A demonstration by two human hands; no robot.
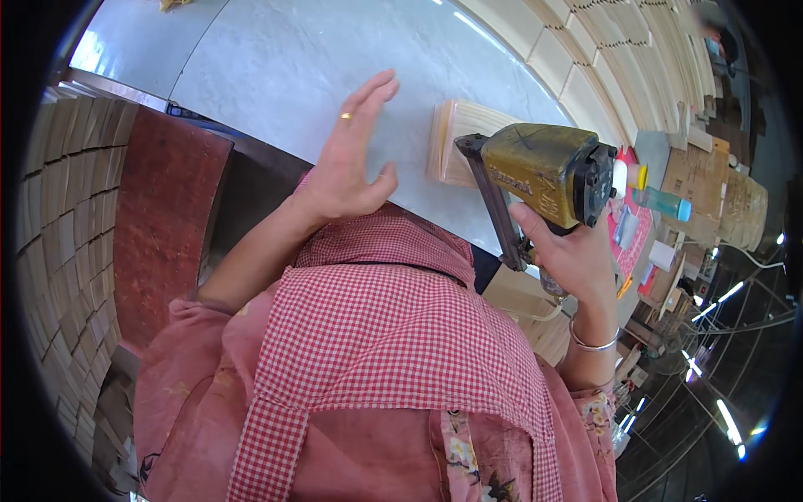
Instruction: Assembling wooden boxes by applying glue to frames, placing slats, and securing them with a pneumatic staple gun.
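Observation:
My right hand (575, 261) is wrapped round the handle of a worn yellow-and-black pneumatic nail gun (535, 163). The gun's dark nose and magazine slant down beside a small stack of thin pale wooden boards (449, 138) on the table; whether they touch is unclear. Over the table's near edge, my left hand (350, 167) holds nothing. Its fingers are stretched out, with the thumb apart, to the left of the board stack.
The grey marbled tabletop (276, 67) runs across the front. Tall stacks of pale boards (577, 67) line its far right side. More stacked wood (71, 209) rises at the left, beside a reddish-brown panel (163, 226). A greenish bottle (665, 203) and a cardboard box (698, 180) are at the right.

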